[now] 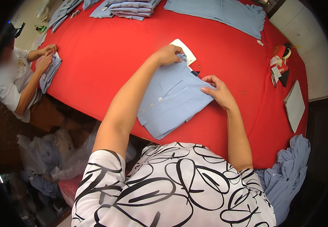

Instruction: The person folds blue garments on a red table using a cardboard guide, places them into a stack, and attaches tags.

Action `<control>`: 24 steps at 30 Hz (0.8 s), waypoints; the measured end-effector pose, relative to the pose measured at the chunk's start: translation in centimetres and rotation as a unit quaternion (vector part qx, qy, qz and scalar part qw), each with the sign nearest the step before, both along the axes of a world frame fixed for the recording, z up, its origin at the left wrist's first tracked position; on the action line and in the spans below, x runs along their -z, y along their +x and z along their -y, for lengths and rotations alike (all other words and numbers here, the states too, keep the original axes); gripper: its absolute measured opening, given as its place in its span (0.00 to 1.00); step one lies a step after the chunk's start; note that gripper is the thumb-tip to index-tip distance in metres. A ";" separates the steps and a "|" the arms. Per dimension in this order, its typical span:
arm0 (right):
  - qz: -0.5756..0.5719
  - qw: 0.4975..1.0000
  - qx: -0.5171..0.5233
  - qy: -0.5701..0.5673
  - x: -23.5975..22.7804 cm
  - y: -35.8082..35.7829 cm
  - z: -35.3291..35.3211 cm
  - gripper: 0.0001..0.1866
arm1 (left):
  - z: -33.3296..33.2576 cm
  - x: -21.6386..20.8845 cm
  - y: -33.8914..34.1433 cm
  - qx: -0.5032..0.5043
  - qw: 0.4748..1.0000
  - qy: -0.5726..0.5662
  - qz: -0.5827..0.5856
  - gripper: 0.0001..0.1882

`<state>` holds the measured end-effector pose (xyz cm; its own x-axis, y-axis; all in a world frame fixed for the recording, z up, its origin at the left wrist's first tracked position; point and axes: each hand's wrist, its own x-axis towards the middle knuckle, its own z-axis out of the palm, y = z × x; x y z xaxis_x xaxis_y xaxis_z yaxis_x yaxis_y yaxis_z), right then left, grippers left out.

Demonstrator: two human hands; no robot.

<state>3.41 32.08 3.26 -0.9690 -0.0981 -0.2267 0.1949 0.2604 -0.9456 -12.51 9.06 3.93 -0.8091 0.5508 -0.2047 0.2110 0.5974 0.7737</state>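
Note:
A folded light-blue shirt (167,102) with a row of pale buttons lies on the red-covered table in front of me. My left hand (168,55) is closed on its far edge, thumb and fingers pinching the cloth. Beside those fingers a white card (185,51) sticks out past the fabric; how far it runs under the shirt is hidden. My right hand (220,92) pinches the shirt's right edge between thumb and fingers. A small dark label (195,73) shows at the far edge between both hands.
Folded blue garments (132,9) are stacked at the far side, with flat blue cloth (217,15) further right. A tape roll (286,53) and a white sheet (295,107) lie right. Loose blue garments (285,174) hang near right. At left, a co-worker (18,77) handles another garment (50,73).

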 end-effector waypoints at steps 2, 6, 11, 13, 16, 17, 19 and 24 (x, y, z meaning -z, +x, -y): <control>-0.018 0.998 -0.014 0.054 1.2 -0.4 0.0 0.18 | 0.2 0.6 0.7 -0.033 0.998 -0.007 -0.049 0.19; -0.030 0.992 -0.004 0.121 1.2 -0.3 0.6 0.16 | 0.4 0.9 4.5 -0.109 0.949 -0.059 -0.288 0.20; -0.030 0.991 0.004 0.127 1.0 -0.4 0.5 0.12 | 1.2 -0.1 14.2 -0.072 0.919 -0.113 -0.370 0.28; -0.027 0.988 -0.032 0.149 1.3 -0.5 0.2 0.11 | 0.7 1.7 16.6 -0.089 0.912 -0.142 -0.374 0.31; 0.009 0.987 -0.043 0.153 0.3 -1.0 0.4 0.10 | 0.3 3.1 17.1 -0.105 0.909 -0.169 -0.366 0.34; 0.001 0.988 -0.039 0.152 0.5 -0.6 0.2 0.09 | 0.1 3.2 17.1 -0.109 0.909 -0.176 -0.362 0.35; -0.033 0.989 -0.029 0.142 0.9 -0.8 0.1 0.08 | 0.0 3.1 17.2 -0.108 0.906 -0.176 -0.369 0.35; 0.017 0.999 0.043 0.018 0.9 -1.3 -0.7 0.12 | -0.3 3.4 17.0 -0.102 0.894 -0.191 -0.391 0.35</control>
<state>2.10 32.74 2.39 -0.9650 -0.0051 -0.2622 0.2507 0.2755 -0.9280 4.46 9.31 0.50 -0.8628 0.3858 0.3267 0.4545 0.8749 0.1674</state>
